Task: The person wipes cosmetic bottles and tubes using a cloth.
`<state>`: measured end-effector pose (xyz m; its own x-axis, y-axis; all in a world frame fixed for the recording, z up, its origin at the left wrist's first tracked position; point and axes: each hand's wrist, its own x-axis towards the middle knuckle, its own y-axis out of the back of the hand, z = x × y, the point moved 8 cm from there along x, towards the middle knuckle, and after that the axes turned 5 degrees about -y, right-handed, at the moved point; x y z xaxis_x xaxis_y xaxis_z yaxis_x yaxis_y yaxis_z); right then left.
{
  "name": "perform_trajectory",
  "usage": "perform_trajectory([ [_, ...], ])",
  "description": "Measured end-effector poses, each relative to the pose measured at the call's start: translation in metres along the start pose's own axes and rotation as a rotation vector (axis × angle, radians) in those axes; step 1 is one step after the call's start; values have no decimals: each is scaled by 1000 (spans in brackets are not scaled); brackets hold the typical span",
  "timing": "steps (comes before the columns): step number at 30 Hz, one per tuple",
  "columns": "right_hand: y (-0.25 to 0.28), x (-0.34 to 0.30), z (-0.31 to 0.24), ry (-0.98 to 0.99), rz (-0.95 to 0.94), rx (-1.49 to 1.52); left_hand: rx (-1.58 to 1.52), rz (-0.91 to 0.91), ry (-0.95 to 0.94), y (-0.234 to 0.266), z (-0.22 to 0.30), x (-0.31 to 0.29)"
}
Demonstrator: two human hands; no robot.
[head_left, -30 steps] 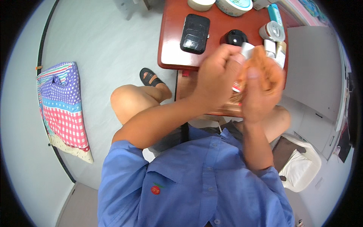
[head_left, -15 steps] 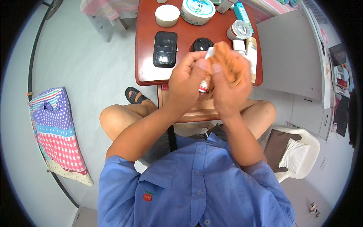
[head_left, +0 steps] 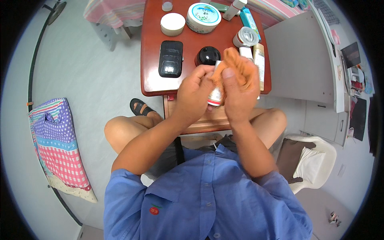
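Note:
My left hand (head_left: 192, 96) is closed around a small white bottle (head_left: 215, 97) with a red band at its lower end. The bottle tilts between my hands, over the near edge of the table. In my right hand (head_left: 241, 100) is a bunched orange cloth (head_left: 241, 68), and its folds lie against the bottle's upper part, covering much of it. My right thumb presses on the cloth. Just beyond my hands stands a round black-lidded jar (head_left: 208, 55). To its left lies a black rectangular case (head_left: 171, 59).
On the red-brown table (head_left: 152, 86) stand a cream round container (head_left: 173, 24), a large white tub (head_left: 203, 18), a clear-lidded jar (head_left: 245, 37), a blue box (head_left: 250, 22) and a beige tube (head_left: 259, 66). An open drawer (head_left: 196, 127) juts out below my hands. A white chair (head_left: 326, 168) is at right.
The orange cloth has shifted over the bottle and now covers more of its upper part. Both hands still grip the same things. The whole view has moved slightly.

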<state>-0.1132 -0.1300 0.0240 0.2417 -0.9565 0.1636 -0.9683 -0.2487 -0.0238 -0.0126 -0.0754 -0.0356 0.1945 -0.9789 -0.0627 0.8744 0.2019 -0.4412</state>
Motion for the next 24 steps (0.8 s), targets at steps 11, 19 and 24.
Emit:
perform_trajectory([
  [11, -3, -2, 2, -15, 0, 24, 27, 98, -166, 11, 16, 0],
  [19, -11, -35, 26, -143, -115, 1, -115, 197, -112, 29, 7, 14],
  [24, -10, -40, 28, -197, -253, -168, -217, 137, -80, 26, 18, 11],
])
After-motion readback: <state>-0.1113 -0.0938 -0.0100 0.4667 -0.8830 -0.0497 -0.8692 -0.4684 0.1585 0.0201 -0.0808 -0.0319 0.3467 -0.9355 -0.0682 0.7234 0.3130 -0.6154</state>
